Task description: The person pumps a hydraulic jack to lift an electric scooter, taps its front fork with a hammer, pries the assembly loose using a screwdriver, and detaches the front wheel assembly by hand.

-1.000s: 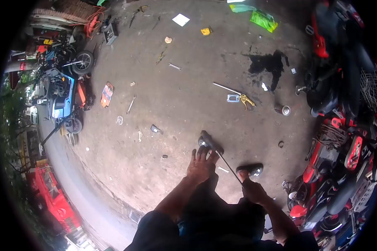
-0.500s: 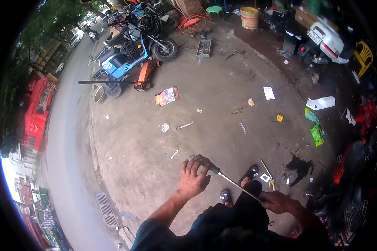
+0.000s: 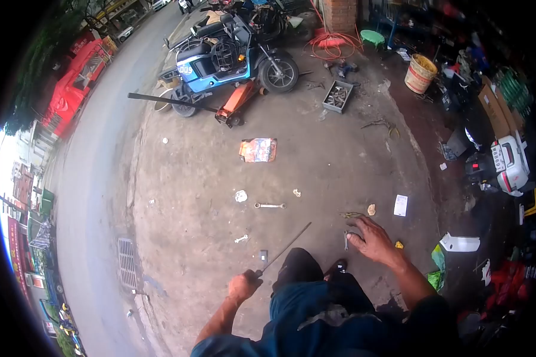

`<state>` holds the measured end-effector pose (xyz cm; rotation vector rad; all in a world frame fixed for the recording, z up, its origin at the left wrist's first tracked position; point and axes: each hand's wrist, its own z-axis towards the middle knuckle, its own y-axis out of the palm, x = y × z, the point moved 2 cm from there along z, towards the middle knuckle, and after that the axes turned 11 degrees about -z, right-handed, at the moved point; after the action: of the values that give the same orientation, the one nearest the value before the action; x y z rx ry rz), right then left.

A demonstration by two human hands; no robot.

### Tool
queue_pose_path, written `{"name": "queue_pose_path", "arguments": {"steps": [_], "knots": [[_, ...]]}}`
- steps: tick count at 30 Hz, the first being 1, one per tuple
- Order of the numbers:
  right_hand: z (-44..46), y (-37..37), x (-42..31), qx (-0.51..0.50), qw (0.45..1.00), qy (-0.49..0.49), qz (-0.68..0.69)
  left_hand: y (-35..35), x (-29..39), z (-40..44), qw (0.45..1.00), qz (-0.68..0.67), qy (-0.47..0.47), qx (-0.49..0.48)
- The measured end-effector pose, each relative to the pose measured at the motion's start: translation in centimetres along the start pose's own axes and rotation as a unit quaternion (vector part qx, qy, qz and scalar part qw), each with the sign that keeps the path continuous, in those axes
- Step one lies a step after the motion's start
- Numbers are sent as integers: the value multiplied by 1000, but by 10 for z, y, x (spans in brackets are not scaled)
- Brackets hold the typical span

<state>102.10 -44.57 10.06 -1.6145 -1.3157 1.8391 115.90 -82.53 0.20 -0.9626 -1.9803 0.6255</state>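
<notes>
My left hand (image 3: 243,286), low and left of the middle, is closed around the dark handle of a long thin metal tool (image 3: 289,244), whose shaft points up and to the right. Off to the right, my right hand (image 3: 372,239) is held above the floor with its fingers apart and nothing visible in it. A small wrench (image 3: 346,240) lies on the floor beside its fingertips. Near the tool's handle a small dark box-like object (image 3: 263,255) rests on the ground. A double-ended wrench (image 3: 270,206) lies farther forward.
A blue scooter (image 3: 211,68) stands at the upper left beside an orange floor jack (image 3: 237,102). A grey tray of metal parts (image 3: 338,96), a bucket (image 3: 420,74) and a white paper (image 3: 401,205) are farther right. A drain grate (image 3: 127,262) lies at the left.
The view has turned toward the scooter. My left hand now holds the tool by its handle, and my right hand has let go of the shaft and moved away to the right.
</notes>
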Motion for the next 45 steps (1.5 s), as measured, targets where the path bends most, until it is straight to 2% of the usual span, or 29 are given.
{"name": "queue_pose_path", "arguments": {"steps": [1,4,6,7,8,11,12,13,14,15,16,18,21,22,23,25,27,28,29,30,31,32,33,34,35,36,38,41,45], "knots": [[35,-10,5,-1,998,12,61,4,-11,13,998,-54,-26,23],[132,-6,39,-47,994,37,94,9,-23,78,974,-199,-99,45],[175,9,80,-61,997,36,14,-20,4,120,926,-340,-159,43],[201,13,106,-60,997,33,-29,-27,-1,156,943,-314,-100,36],[217,24,138,-83,991,84,-61,-25,-10,210,955,-291,-33,35],[223,57,247,-93,961,255,-58,-82,42,282,951,-308,-4,14],[214,66,271,-80,952,292,-52,-109,69,298,934,-350,-68,21],[203,72,295,-103,942,318,-26,-133,90,315,911,-389,-130,29],[197,67,308,-122,931,343,-2,-153,107,337,910,-393,-122,44],[174,89,349,-127,876,433,171,-166,116,362,910,-398,-99,57],[153,117,397,-126,785,505,336,-175,125,390,910,-402,-76,69],[137,138,455,-253,767,442,390,-195,149,438,901,-420,-31,105],[224,68,432,-261,834,480,70,-232,199,504,887,-442,-108,84],[226,83,499,-245,770,523,273,-244,223,524,869,-469,-123,96],[293,33,459,-161,772,583,197,-250,231,546,873,-461,-120,106],[329,76,602,-168,794,516,273,-248,252,596,872,-458,-113,127],[485,-37,544,-192,866,452,90,-266,289,627,841,-506,-151,121],[524,-14,628,-153,907,388,56,-273,300,652,833,-516,-158,124],[603,-76,570,-84,931,351,-52,-277,310,666,824,-525,-174,123],[682,-135,512,-120,923,362,-51,-292,329,679,830,-514,-168,139],[742,-151,513,-93,914,383,-98,-299,340,693,829,-512,-179,136],[800,-163,515,-71,930,355,-61,-310,349,711,828,-510,-188,135],[859,-175,508,-58,958,277,-44,-319,356,730,827,-509,-197,133],[913,-186,493,-44,955,286,-69,-320,357,752,829,-504,-198,137],[959,-212,443,-19,966,257,-28,-330,367,775,826,-510,-198,135],[1005,-194,468,6,979,202,39,-344,377,799,824,-514,-199,132],[1076,-196,446,-8,990,123,73,-359,379,851,822,-523,-195,114],[1153,-181,436,-35,986,148,72,-373,367,958,840,-515,-109,130],[1257,-130,478,-99,974,182,96,-435,378,1074,880,-448,-126,94]]}}
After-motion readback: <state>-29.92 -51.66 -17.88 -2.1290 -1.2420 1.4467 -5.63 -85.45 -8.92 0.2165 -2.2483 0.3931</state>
